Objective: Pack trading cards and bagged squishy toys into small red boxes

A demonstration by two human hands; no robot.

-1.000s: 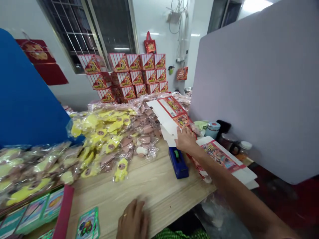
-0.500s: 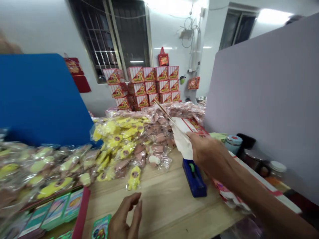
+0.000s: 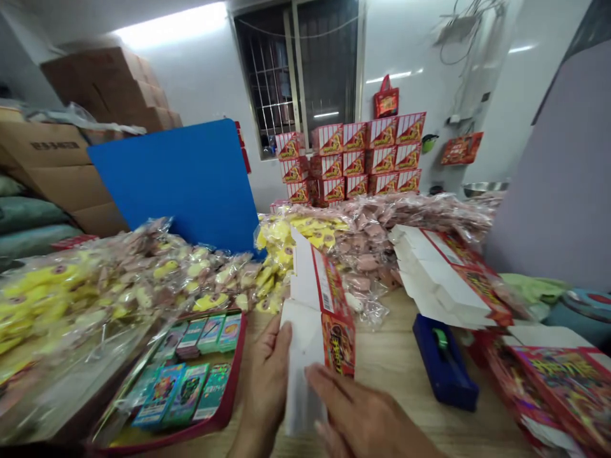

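Both my hands hold a flat, unfolded red-and-white carton blank (image 3: 317,318) upright over the wooden table (image 3: 386,362). My left hand (image 3: 265,388) grips its left white edge with the thumb up along the card. My right hand (image 3: 367,416) presses fingers on the lower right of the blank, near its printed red panel. A stack of more flat carton blanks (image 3: 449,273) lies to the right.
A blue tape dispenser (image 3: 443,369) lies right of my hands. A red tray of card packs (image 3: 191,375) sits on the left. Heaps of bagged yellow and pink toys (image 3: 143,273) cover the back. Assembled red boxes (image 3: 353,159) are stacked by the window. A blue board (image 3: 181,184) stands behind.
My right hand lifted a carton blank off the right-hand stack and brought it to the front centre. My left hand rose from the table and took its left edge. The view swung left.
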